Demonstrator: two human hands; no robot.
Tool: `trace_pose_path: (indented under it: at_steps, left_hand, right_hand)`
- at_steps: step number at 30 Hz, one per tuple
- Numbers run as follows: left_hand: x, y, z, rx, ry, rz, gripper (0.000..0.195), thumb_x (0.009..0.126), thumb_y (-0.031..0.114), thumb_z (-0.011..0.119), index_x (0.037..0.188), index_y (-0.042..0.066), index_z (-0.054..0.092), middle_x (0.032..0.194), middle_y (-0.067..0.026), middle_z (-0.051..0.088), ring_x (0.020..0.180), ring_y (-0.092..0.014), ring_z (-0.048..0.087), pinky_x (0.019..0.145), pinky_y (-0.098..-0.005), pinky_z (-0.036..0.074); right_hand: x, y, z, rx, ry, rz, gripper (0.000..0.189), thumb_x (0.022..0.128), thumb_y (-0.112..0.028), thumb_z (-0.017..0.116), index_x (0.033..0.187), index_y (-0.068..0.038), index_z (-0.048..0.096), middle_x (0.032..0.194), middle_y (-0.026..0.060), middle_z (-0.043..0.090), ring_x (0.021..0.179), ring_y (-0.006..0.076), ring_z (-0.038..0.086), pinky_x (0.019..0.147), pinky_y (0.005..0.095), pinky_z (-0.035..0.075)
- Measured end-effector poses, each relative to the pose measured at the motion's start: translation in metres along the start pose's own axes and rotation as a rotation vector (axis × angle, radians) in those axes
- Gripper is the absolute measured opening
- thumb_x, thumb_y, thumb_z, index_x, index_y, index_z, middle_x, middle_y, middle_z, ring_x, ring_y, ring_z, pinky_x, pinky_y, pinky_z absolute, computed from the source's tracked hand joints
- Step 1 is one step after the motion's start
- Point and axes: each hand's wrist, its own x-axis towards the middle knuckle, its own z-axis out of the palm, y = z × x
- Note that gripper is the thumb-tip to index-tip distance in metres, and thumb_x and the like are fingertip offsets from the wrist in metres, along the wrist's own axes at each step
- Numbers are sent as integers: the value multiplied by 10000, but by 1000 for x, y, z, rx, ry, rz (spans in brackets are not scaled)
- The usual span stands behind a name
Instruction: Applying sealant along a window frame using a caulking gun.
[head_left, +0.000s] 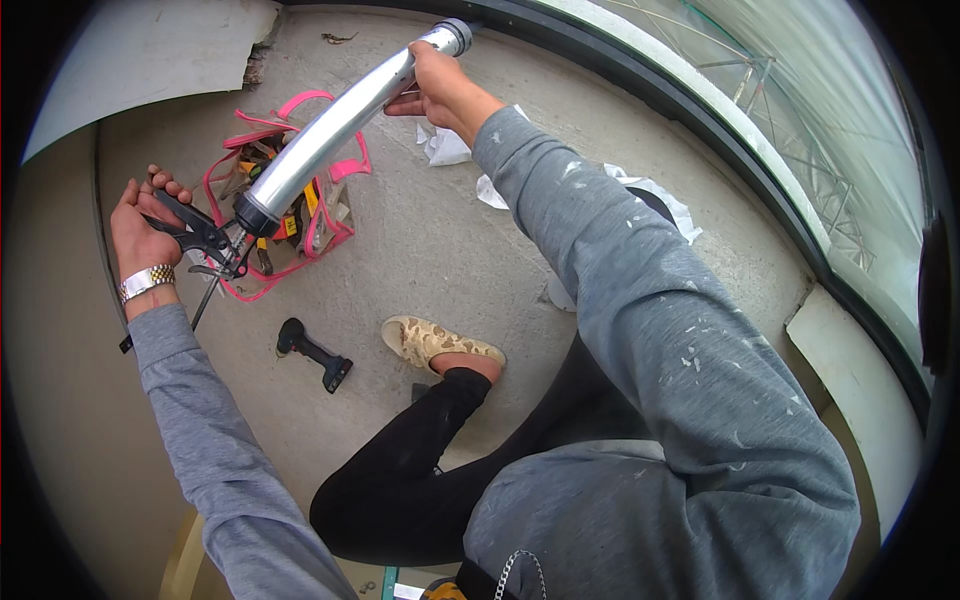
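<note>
A sausage-type caulking gun with a silver metal barrel (330, 131) runs aslant before me. My right hand (439, 84) grips the barrel near its far end, thumb on top and fingers beneath. The black front cap (454, 36) is close to the dark frame at the wall's foot. At the near end, my left hand (150, 217) holds the black handle and trigger (191, 225) in its palm, fingers loosely curled. The plunger rod (204, 306) sticks out behind the handle, towards me.
Below the barrel sits a clear bag with pink trim (259, 291), full of tools. A cordless power tool (313, 354) lies on the concrete floor by my slippered foot (442, 345). Crumpled white sheets (450, 148) lie near the dark frame (660, 94) and glazing (832, 97).
</note>
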Motion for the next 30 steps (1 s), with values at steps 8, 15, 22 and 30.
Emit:
trace_pose_path:
  at_steps: [8, 15, 22, 30]
  left_hand:
    - [6, 2, -28, -43, -25, -22, 472, 1063, 341, 186, 1050, 32, 543, 903, -69, 579, 821, -221, 550, 796, -392, 466]
    - [-50, -12, -10, -142, 176, 39, 604, 1049, 364, 164, 1277, -57, 532, 1196, -178, 618, 1047, -299, 591, 1035, -489, 442]
    - [-212, 6, -109, -110, -341, 337, 691, 1027, 480, 261, 1440, -59, 393, 1409, -245, 495, 1244, -336, 525, 1095, -494, 398]
    - [-295, -74, -145, -338, 81, 388, 759, 1027, 523, 330, 1485, -80, 279, 1466, -285, 407, 1400, -362, 375, 1185, -443, 237]
  right_hand:
    - [10, 6, 17, -32, -25, -14, 575, 1004, -368, 382, 1288, 125, 301, 1111, 317, 554, 955, 444, 663, 771, 503, 629]
    - [53, 6, 70, -196, -104, 45, 575, 1010, -381, 363, 1331, 95, 343, 1152, 293, 571, 976, 428, 668, 834, 542, 584]
    - [-39, 36, 165, -76, -443, 181, 588, 973, -435, 420, 1285, 63, 403, 1094, 270, 611, 894, 421, 686, 755, 580, 581]
    - [-171, 102, 154, 77, -299, 70, 455, 903, -323, 630, 1171, -38, 399, 952, 144, 598, 782, 301, 688, 552, 529, 612]
